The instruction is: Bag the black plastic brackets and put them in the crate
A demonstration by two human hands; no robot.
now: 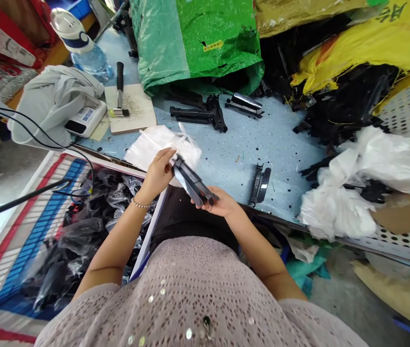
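Between my two hands is a bundle of long black plastic parts point(194, 183), held at a slant over the table's front edge. My left hand point(159, 171) pinches its upper end, and my right hand point(221, 202) cups the lower end with the fingers partly hidden beneath. Behind the left hand lies a crumpled white plastic bag point(147, 147); whether that hand touches it I cannot tell. A similar black part point(260, 185) rests on the table to the right of my hands. Farther back are more black parts point(194, 115) and another with a shiny top point(245, 105).
A hammer point(120, 89) lies on a pale board point(136, 103). Green point(219, 43) and yellow point(335, 53) sacks stand behind, near a water bottle point(85, 48). White bags point(346, 202) lie right. Below left, a crate point(75, 168) holds bagged black parts; a black cable point(20, 200) crosses it.
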